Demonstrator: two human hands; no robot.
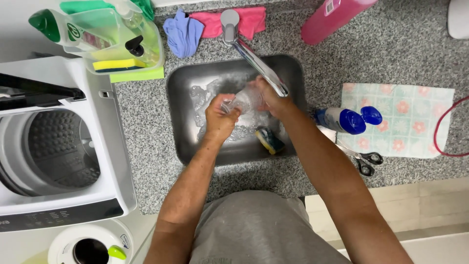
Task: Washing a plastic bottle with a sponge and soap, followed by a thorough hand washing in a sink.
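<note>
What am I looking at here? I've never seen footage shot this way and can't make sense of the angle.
There is no machine: a person wears a camera on the head, so this one picture looks straight down at their own arms. Both hands are over a dark sink set in a speckled stone counter. The left hand and right hand together hold a clear glass under the tap. A yellow sponge lies in the sink. To the right, a blue-capped bottle and scissors rest by a flowered cloth. Blue and pink rags lie behind the tap. On the left stands an open washing machine.
</note>
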